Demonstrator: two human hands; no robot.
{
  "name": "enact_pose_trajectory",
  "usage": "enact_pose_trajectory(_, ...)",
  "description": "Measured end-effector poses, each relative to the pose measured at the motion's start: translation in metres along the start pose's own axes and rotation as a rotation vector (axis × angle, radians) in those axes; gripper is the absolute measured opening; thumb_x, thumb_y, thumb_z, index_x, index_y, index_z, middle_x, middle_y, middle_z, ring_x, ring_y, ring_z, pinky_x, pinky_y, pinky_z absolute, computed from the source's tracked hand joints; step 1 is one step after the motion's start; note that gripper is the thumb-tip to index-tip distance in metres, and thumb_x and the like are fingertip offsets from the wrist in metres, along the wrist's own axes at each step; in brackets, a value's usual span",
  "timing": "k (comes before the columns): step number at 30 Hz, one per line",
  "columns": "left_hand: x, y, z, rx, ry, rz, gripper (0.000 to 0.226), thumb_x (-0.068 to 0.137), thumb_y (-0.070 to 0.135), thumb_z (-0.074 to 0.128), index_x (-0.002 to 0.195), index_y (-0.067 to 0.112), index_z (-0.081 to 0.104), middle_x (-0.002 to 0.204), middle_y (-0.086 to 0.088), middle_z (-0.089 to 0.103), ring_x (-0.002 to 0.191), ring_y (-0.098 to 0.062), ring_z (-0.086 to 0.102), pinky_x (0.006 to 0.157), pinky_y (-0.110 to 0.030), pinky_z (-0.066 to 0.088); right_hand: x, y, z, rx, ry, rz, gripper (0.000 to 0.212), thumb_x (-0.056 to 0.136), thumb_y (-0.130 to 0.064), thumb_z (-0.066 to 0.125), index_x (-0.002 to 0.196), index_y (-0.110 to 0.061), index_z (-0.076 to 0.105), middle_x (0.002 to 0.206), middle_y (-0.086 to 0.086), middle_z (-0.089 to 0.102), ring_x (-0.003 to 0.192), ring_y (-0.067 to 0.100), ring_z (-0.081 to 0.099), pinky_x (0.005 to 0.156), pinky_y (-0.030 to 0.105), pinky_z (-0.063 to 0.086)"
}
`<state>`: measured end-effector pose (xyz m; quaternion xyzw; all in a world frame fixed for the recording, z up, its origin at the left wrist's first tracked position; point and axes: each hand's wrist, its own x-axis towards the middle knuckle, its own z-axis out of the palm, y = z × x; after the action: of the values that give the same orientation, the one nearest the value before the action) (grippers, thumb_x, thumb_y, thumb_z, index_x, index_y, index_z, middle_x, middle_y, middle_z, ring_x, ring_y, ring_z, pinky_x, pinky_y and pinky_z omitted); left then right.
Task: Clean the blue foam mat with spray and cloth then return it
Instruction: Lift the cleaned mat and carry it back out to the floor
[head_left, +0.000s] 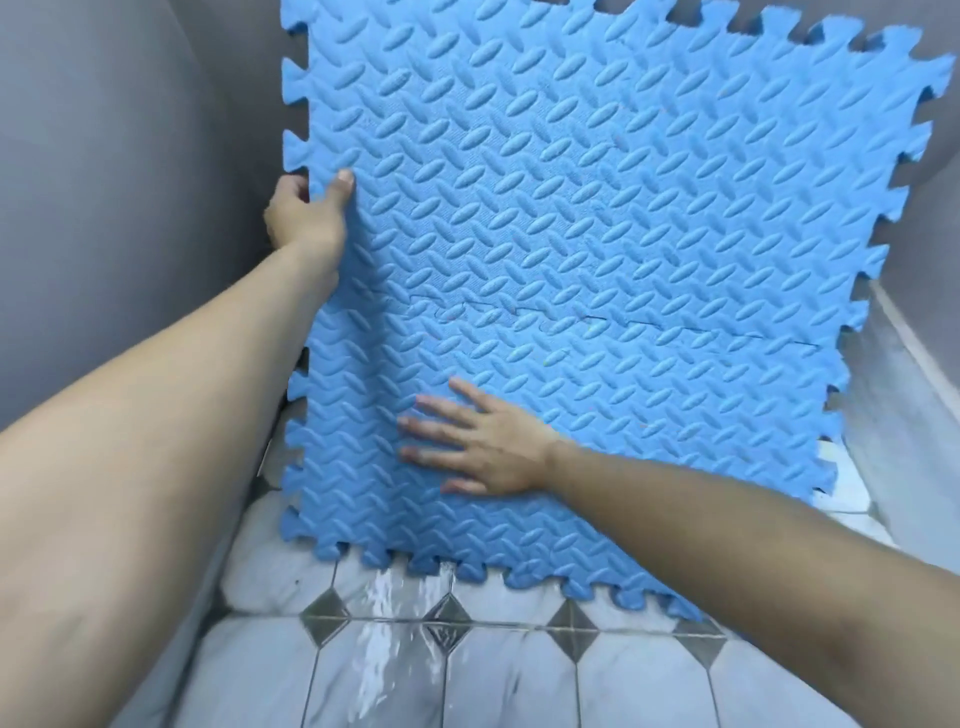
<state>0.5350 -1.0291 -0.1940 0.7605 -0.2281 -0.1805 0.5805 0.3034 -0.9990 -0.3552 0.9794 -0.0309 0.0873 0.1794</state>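
The blue foam mat (597, 234) stands upright in front of me, its toothed lower edge just above the tiled floor. It is made of interlocking pieces with a seam across the lower half. My left hand (306, 213) grips the mat's left edge, thumb on the front face and fingers behind. My right hand (483, 441) lies flat against the lower front face with its fingers spread. No spray bottle or cloth is in view.
Grey walls (130, 182) close in on the left and behind the mat. The floor (467, 665) has white marble-look tiles with grey diamond insets, and a wet streak of water (395, 623) runs below the mat. A pale ledge (914, 353) rises on the right.
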Motion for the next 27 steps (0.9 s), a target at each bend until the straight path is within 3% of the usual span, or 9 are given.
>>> enact_pose_trajectory(2, -0.005, -0.004, 0.003, 0.059, 0.015, 0.013, 0.048, 0.084, 0.053, 0.06, 0.115, 0.015, 0.056, 0.119, 0.0, 0.051, 0.089, -0.014, 0.046, 0.087, -0.024, 0.044, -0.02, -0.028, 0.004, 0.051, -0.118, -0.231, 0.058, 0.098, -0.052, 0.042, 0.149, -0.025, 0.038, 0.159, 0.005, 0.029, 0.148, 0.03, 0.022, 0.119, 0.059, 0.007)
enact_pose_trajectory(5, -0.006, -0.005, 0.011, 0.174, 0.006, 0.017, 0.055, 0.091, 0.055, 0.05, 0.13, 0.017, 0.045, 0.135, -0.007, 0.036, 0.101, -0.022, 0.044, 0.085, -0.022, 0.031, -0.063, 0.031, -0.009, -0.018, -0.03, -0.134, 0.056, 0.099, -0.051, 0.041, 0.15, -0.028, 0.037, 0.159, 0.004, 0.03, 0.147, 0.026, 0.027, 0.117, 0.058, 0.015)
enact_pose_trajectory(10, 0.001, -0.009, 0.007, 0.284, 0.021, 0.044, 0.059, 0.093, 0.056, 0.044, 0.135, 0.015, 0.04, 0.141, -0.013, 0.032, 0.119, -0.027, 0.047, 0.099, -0.028, 0.033, -0.201, 0.132, -0.048, -0.067, -0.008, 0.95, 0.063, 0.1, -0.055, 0.023, 0.156, -0.031, 0.006, 0.163, 0.008, 0.013, 0.149, 0.034, 0.012, 0.114, 0.062, 0.019)
enact_pose_trajectory(12, 0.002, -0.013, 0.013, 0.295, 0.048, 0.053, 0.061, 0.091, 0.058, 0.044, 0.133, 0.014, 0.041, 0.142, -0.014, 0.034, 0.119, -0.028, 0.048, 0.1, -0.031, 0.034, -0.247, 0.116, -0.054, -0.027, -0.051, 1.052, 0.064, 0.101, -0.056, 0.016, 0.156, -0.028, 0.002, 0.164, 0.004, 0.005, 0.149, 0.035, 0.008, 0.114, 0.061, 0.021)
enact_pose_trajectory(17, 0.085, -0.084, 0.022, 0.278, 0.131, 0.04, 0.089, 0.052, 0.096, 0.042, 0.118, 0.037, 0.045, 0.127, -0.006, 0.051, 0.111, -0.039, 0.053, 0.081, -0.069, 0.04, -0.246, -0.007, -0.026, 0.055, -0.278, 0.048, 0.066, 0.098, -0.056, 0.037, 0.155, -0.027, 0.02, 0.161, -0.006, 0.022, 0.151, 0.028, 0.011, 0.12, 0.051, 0.013)
enact_pose_trajectory(19, 0.141, -0.135, 0.031, 0.201, 0.164, 0.061, 0.094, 0.044, 0.099, 0.044, 0.118, 0.041, 0.045, 0.115, 0.0, 0.05, 0.108, -0.041, 0.053, 0.07, -0.071, 0.038, -0.206, 0.008, -0.024, 0.065, -0.295, -0.147, 0.062, 0.098, -0.054, 0.042, 0.153, -0.029, 0.029, 0.16, -0.005, 0.028, 0.15, 0.021, 0.017, 0.122, 0.05, 0.005)
enact_pose_trajectory(21, 0.1, -0.099, 0.024, 0.148, 0.127, 0.016, 0.097, 0.048, 0.096, 0.046, 0.125, 0.037, 0.043, 0.121, 0.004, 0.049, 0.112, -0.041, 0.051, 0.074, -0.071, 0.038, -0.158, 0.072, -0.029, -0.035, -0.133, 0.124, 0.059, 0.098, -0.054, 0.04, 0.152, -0.031, 0.031, 0.16, -0.001, 0.027, 0.149, 0.023, 0.02, 0.119, 0.057, 0.012)
enact_pose_trajectory(25, -0.013, -0.011, 0.016, 0.194, -0.005, -0.053, 0.067, 0.088, 0.061, 0.049, 0.136, 0.014, 0.04, 0.141, -0.02, 0.036, 0.117, -0.041, 0.048, 0.1, -0.051, 0.037, -0.08, 0.207, -0.081, -0.069, 0.19, 1.148, 0.065, 0.1, -0.056, 0.025, 0.156, -0.027, 0.01, 0.165, 0.004, 0.006, 0.151, 0.03, 0.003, 0.119, 0.057, 0.008)
enact_pose_trajectory(27, -0.017, -0.01, 0.012, 0.219, -0.026, -0.037, 0.062, 0.092, 0.052, 0.05, 0.138, 0.01, 0.039, 0.142, -0.024, 0.032, 0.119, -0.04, 0.045, 0.103, -0.042, 0.034, -0.036, 0.223, -0.09, -0.031, 0.278, 1.32, 0.068, 0.1, -0.056, 0.022, 0.157, -0.022, 0.006, 0.165, 0.002, 0.002, 0.15, 0.034, -0.003, 0.12, 0.055, 0.003)
